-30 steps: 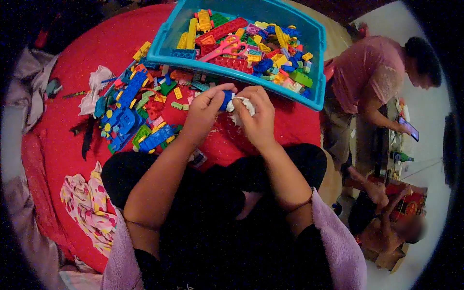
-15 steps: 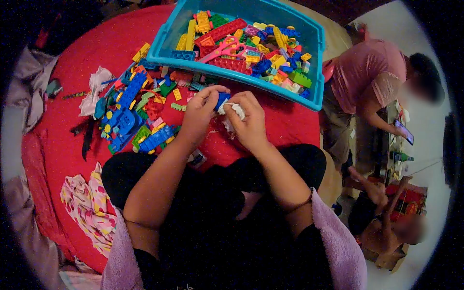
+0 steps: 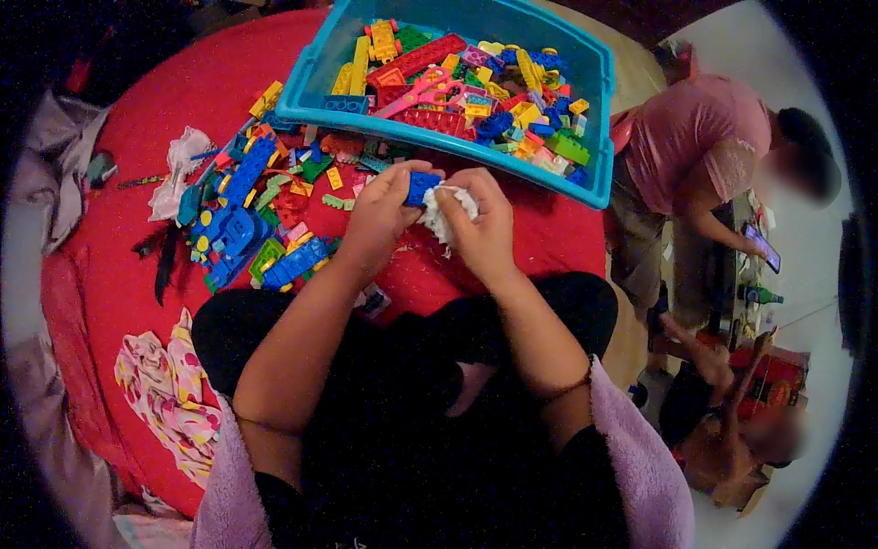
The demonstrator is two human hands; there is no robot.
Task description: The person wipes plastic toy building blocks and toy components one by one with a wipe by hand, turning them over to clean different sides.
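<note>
Between my hands is a blue toy building brick [image 3: 421, 188], gripped by the fingers of my left hand [image 3: 384, 206]. My right hand [image 3: 480, 224] is closed around a crumpled white tissue [image 3: 445, 218], which lies against the brick's right side. The tissue's lower end hangs loose and looks ragged. Beyond my hands stands a turquoise plastic tub [image 3: 439, 139] full of coloured bricks, with pink scissors [image 3: 425, 91] lying on top. To the left, a heap of loose bricks [image 3: 242, 233] spreads over the red cloth [image 3: 110, 274].
A pink-and-white cloth [image 3: 181, 169] lies left of the heap. A patterned cloth [image 3: 174, 393] is by my left knee. On the right, a person [image 3: 695, 142] bends over holding a phone [image 3: 761, 247], and another person [image 3: 722, 439] sits lower down.
My right hand has shifted slightly right and down with the tissue, so more of the tissue and of the blue brick shows. The tub and the heap have stayed put.
</note>
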